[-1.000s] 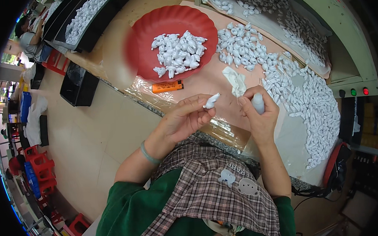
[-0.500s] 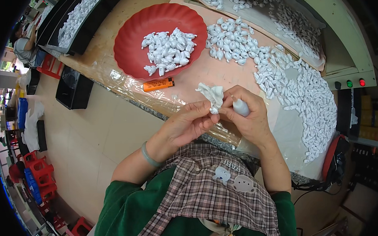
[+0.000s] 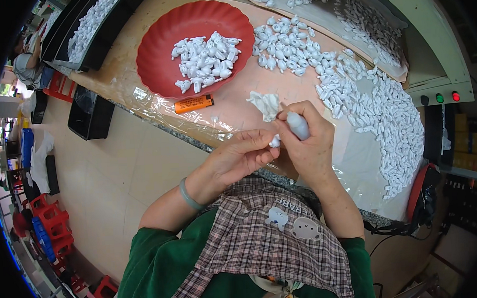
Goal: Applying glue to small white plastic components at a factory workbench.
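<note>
My left hand (image 3: 244,151) pinches a small white moulded piece (image 3: 274,141) between thumb and fingertips, in front of my apron. Close beside it, my right hand (image 3: 310,137) is closed around a small pale squeeze bottle (image 3: 297,125). A crumpled white cloth (image 3: 265,105) sits just beyond my right fingertips; whether they touch it I cannot tell. Similar white pieces (image 3: 207,59) are heaped in a scalloped red dish (image 3: 155,51) farther off to the left. An orange lighter (image 3: 194,103) lies at the near side of that dish.
Loose white pieces (image 3: 388,119) spread over the table's right side. A pale green metal housing (image 3: 447,73) with green and red lights stands at far right. Black bins (image 3: 88,111) and red stools (image 3: 50,215) are on the left, where a person sits farther back.
The white cloth has come away from the small piece and now lies farther from me. My left hand still pinches the piece, and my right still has the bottle.
</note>
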### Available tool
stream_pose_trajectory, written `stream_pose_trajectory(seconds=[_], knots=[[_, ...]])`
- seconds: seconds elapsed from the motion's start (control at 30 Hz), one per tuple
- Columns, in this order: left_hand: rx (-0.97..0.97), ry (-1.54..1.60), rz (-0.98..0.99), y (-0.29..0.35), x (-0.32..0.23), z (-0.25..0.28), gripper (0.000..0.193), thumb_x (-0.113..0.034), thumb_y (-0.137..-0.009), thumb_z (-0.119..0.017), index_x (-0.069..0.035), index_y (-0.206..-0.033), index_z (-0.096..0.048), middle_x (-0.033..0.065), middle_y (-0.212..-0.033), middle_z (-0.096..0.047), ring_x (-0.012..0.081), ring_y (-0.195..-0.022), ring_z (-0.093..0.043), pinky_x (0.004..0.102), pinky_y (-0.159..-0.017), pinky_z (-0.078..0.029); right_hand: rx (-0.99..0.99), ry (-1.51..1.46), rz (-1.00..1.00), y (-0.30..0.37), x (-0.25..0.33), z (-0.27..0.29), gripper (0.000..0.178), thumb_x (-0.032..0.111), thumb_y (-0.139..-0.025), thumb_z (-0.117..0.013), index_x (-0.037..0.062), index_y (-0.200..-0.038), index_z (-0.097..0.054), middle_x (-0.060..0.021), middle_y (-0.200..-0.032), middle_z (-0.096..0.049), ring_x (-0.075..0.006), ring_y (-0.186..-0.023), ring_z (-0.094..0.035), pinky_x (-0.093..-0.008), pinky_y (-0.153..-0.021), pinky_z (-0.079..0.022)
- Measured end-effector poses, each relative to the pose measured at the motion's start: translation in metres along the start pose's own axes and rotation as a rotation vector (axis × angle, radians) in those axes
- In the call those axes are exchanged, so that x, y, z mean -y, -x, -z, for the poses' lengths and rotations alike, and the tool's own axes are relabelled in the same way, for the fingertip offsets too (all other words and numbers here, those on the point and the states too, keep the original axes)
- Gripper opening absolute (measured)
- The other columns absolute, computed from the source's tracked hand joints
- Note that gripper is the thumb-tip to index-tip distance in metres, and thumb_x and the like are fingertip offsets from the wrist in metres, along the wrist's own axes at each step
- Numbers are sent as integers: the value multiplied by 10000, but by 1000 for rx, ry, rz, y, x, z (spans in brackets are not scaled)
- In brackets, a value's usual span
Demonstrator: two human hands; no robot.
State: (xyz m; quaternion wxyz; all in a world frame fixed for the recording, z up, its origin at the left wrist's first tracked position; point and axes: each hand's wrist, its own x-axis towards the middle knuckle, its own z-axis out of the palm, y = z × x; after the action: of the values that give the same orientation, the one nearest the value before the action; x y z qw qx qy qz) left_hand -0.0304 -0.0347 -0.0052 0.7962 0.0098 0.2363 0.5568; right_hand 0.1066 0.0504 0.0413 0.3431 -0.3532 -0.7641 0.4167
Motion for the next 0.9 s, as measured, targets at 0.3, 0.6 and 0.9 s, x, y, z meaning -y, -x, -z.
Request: stream_pose_trajectory(seconds=[0.3, 0.6, 0.9], knots=[[41, 57, 7, 9, -7, 2, 325, -215, -951, -511, 42, -1150, -508, 92, -855, -535, 83, -591, -389, 184, -527, -354, -60, -325, -222, -9, -25, 9, 128, 52, -843, -679, 32, -957, -626, 11, -820, -599, -25, -685, -507, -181, -556, -423], [1, -443, -424, 20, -57, -10, 264, -156, -904, -590, 16, -1100, -552, 86, -875, -575, 102, -700, -530, 185, -587, -428, 283, -205, -211, -1, -32, -5, 218, -35, -843, -598, 21, -1051, -634, -44, -983, -667, -81, -775, -605, -214, -661, -504], [-744, -2179, -1375, -5, -116, -23, 290, -73, -742, -707, -52, -1019, -625, 86, -972, -584, 277, -889, -567, 351, -740, -484, 242, -226, -307, 31, -44, 28, 139, -29, -854, -595, -8, -990, -617, -53, -907, -657, -67, -649, -570, -214, -601, -477]])
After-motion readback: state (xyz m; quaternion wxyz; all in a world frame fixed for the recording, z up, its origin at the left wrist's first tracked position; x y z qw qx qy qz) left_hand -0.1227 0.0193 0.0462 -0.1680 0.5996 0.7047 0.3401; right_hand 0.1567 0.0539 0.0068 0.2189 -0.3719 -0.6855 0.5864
